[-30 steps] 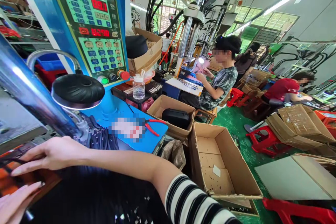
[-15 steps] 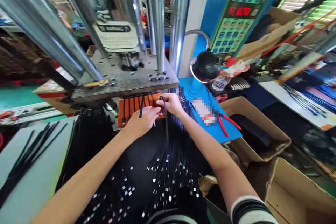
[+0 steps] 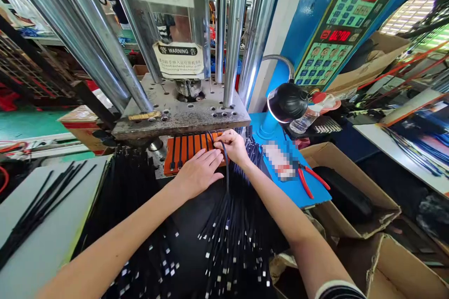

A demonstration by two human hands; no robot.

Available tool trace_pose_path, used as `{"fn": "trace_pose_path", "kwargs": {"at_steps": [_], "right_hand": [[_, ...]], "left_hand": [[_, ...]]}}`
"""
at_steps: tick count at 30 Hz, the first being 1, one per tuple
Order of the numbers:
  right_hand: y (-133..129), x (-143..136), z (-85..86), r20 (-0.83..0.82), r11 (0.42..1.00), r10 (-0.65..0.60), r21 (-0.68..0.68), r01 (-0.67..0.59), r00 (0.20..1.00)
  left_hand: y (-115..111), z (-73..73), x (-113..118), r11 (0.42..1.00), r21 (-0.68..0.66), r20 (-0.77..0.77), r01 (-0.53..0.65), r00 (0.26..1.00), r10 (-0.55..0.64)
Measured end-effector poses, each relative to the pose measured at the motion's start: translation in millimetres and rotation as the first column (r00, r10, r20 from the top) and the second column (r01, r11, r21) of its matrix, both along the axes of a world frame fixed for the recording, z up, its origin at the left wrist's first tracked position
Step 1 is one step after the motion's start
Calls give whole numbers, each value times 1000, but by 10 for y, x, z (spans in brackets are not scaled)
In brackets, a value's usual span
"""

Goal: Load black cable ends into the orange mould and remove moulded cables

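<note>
Under the steel plate [image 3: 182, 121] of a press lies an orange block [image 3: 169, 159] with several black cables set side by side in it. My left hand [image 3: 198, 173] rests palm down over the block's front edge, its fingers extended and nothing seen in its grip. Just to its right, my right hand [image 3: 233, 145] pinches a black cable [image 3: 227, 173] at the right end of the block. That cable hangs down toward a bundle of black cables [image 3: 228, 224] with silvery connector ends. What lies beneath my left fingers is hidden.
Red-handled pliers [image 3: 310, 180] lie on a blue surface [image 3: 303, 201] at the right, below a black lamp [image 3: 287, 102]. Further right stands a cardboard box [image 3: 382, 196]. More black cables lie on a pale board [image 3: 42, 238] at the left. Steel columns [image 3: 238, 32] rise above the plate.
The view has shifted, so the press sits further right and lower. A black cable piece by my left hand no longer shows there. My right hand still pinches its cable.
</note>
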State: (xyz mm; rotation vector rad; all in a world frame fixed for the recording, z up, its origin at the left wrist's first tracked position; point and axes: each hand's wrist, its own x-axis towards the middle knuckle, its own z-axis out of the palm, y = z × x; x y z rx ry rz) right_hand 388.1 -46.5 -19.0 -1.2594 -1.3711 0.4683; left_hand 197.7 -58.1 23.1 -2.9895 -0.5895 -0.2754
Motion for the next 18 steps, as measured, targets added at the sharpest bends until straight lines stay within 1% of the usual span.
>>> {"fn": "trace_pose_path", "kwargs": {"at_steps": [2, 4, 5, 7, 9, 11, 13, 15, 17, 18], "right_hand": [[117, 30, -9, 43, 999, -17, -41, 19, 999], [269, 49, 28, 56, 995, -25, -92, 30, 998], [347, 52, 60, 65, 993, -49, -107, 56, 997], [464, 42, 134, 92, 975, -161, -137, 172, 983], [472, 8, 181, 118, 946, -263, -166, 280, 958], [344, -41, 162, 121, 935, -287, -182, 305, 950], [121, -77, 81, 58, 944, -251, -208, 258, 966], [-109, -88, -9, -107, 948, -170, -290, 132, 980], [-264, -90, -56, -273, 933, -88, -359, -17, 958], [-298, -93, -58, -330, 924, -70, -377, -63, 941]], "left_hand": [[-5, 51, 7, 999, -32, -25, -22, 999, 21], [36, 104, 18, 995, -87, -42, -43, 998, 39], [81, 128, 31, 991, -120, -55, -55, 997, 49], [217, 165, 87, 978, -184, -99, -96, 992, 78], [398, 181, 182, 956, -234, -134, -175, 980, 147], [599, 170, 301, 926, -293, -108, -238, 970, 216], [803, 134, 426, 898, -354, -39, -261, 964, 265], [990, 80, 547, 883, -395, 30, -255, 957, 290], [1145, 23, 650, 876, -413, 90, -251, 945, 313], [1209, -3, 689, 874, -421, 122, -242, 940, 319]]}}
